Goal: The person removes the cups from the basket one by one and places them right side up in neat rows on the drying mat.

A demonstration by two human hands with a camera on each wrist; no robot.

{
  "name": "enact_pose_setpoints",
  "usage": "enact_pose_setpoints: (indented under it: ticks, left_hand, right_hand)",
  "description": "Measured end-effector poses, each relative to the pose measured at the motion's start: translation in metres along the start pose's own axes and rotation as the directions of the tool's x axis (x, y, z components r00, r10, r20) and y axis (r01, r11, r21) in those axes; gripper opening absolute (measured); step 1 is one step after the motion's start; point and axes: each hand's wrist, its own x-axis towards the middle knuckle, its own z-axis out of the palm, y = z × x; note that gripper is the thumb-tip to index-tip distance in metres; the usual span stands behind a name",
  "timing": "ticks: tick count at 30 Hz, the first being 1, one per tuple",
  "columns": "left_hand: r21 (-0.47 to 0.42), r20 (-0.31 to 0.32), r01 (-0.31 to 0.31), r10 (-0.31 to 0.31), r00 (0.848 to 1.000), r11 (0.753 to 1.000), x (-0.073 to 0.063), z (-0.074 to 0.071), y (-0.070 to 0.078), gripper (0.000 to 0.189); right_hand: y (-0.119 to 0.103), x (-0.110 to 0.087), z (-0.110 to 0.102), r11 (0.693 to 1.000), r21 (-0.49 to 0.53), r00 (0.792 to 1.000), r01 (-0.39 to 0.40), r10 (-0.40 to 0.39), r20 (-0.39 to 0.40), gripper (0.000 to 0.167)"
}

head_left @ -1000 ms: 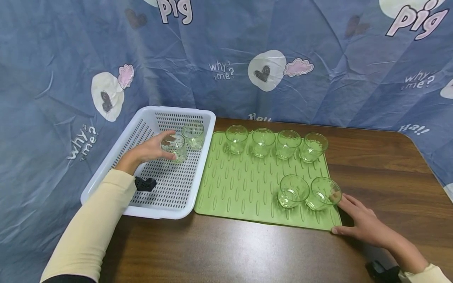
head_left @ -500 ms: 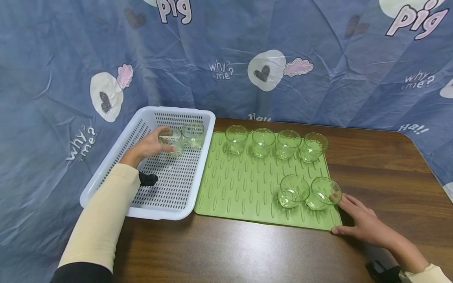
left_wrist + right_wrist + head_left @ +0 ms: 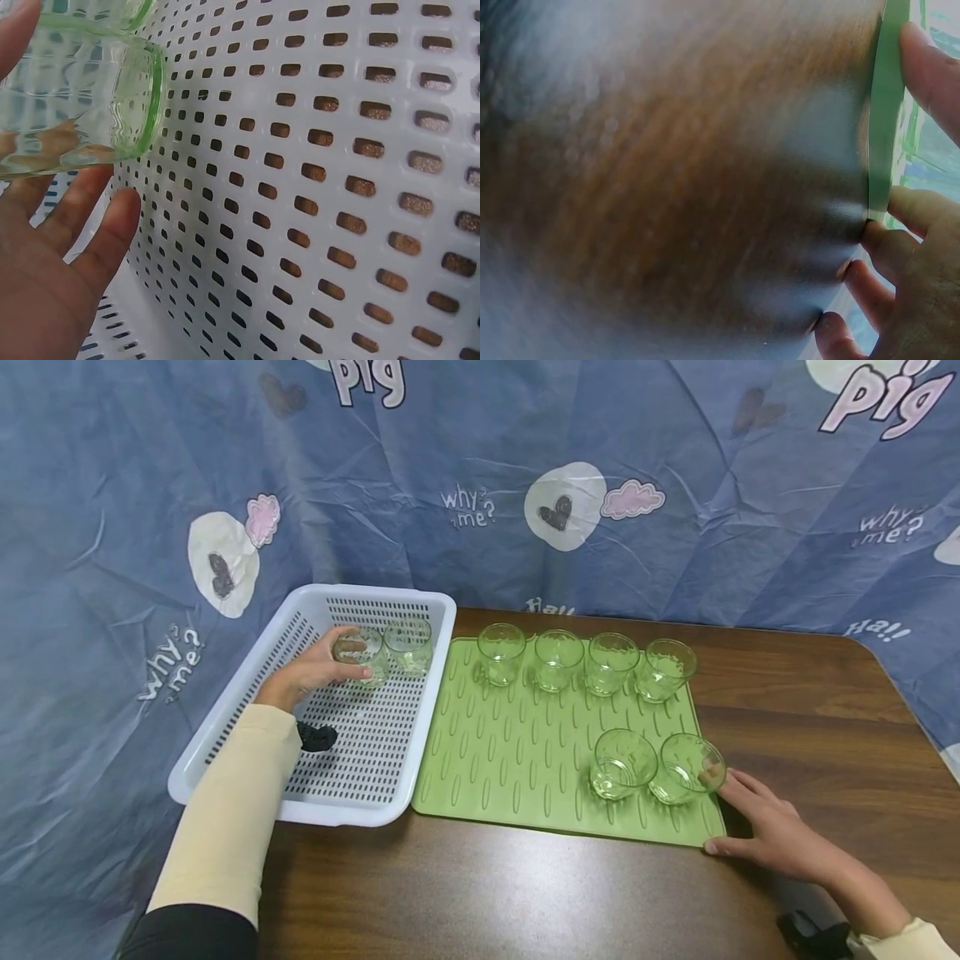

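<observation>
My left hand (image 3: 306, 670) reaches into the white basket (image 3: 442, 693), thumb and fingers around a clear, faintly green drinking glass (image 3: 372, 662). This glass stands upright on the perforated bottom beside a second glass (image 3: 409, 647). In the left wrist view the held glass (image 3: 82, 97) sits against the perforated bottom; two fingertips show below it, apart from the glass. My right hand (image 3: 776, 831) rests with extended fingers at the near right corner of the green drying mat (image 3: 495, 760), close to a glass (image 3: 686, 768). Its thumb (image 3: 934, 75) touches the mat's edge in the right wrist view.
Along the mat's far edge stands a row of several glasses (image 3: 558, 662). Another glass (image 3: 622, 766) is at the near right. Brown wooden tabletop (image 3: 525, 893) lies in front and to the right. A blue printed cloth (image 3: 420, 527) hangs behind.
Within the basket, my left hand has carried the glass slightly back and left, down beside the other glass; it has hardly moved in the last half second. My right hand stays put.
</observation>
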Motion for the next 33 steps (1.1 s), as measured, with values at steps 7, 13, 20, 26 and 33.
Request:
enact_pose_setpoints:
  ticks: [7, 13, 20, 26, 33]
  left_hand:
    - [-0.002, 0.005, 0.020, -0.020, 1.000, 1.000, -0.004, 0.001, 0.004, 0.095]
    - [0.036, 0.000, 0.019, -0.019, 1.000, 0.999, -0.002, -0.001, 0.004, 0.093]
    - [0.044, -0.015, 0.030, -0.030, 0.999, 0.999, -0.002, 0.000, 0.006, 0.094]
    - [0.062, 0.004, 0.016, -0.016, 1.000, 0.998, -0.007, -0.002, 0.008, 0.092]
    - [0.088, -0.006, -0.054, 0.054, 0.999, 0.995, -0.015, -0.010, 0.023, 0.093]
  right_hand:
    - [0.000, 0.001, 0.000, 1.000, 0.004, 1.000, 0.004, -0.004, -0.001, 0.106]
    - [-0.002, 0.002, -0.002, 1.000, 0.012, 1.000, 0.009, -0.008, -0.003, 0.106]
    - [-0.001, 0.001, -0.001, 1.000, 0.021, 1.000, 0.009, -0.009, -0.011, 0.105]
    - [-0.001, 0.000, 0.001, 1.000, 0.029, 1.000, -0.002, 0.001, 0.008, 0.105]
    - [-0.002, -0.001, 0.000, 1.000, 0.017, 1.000, 0.004, -0.004, -0.005, 0.104]
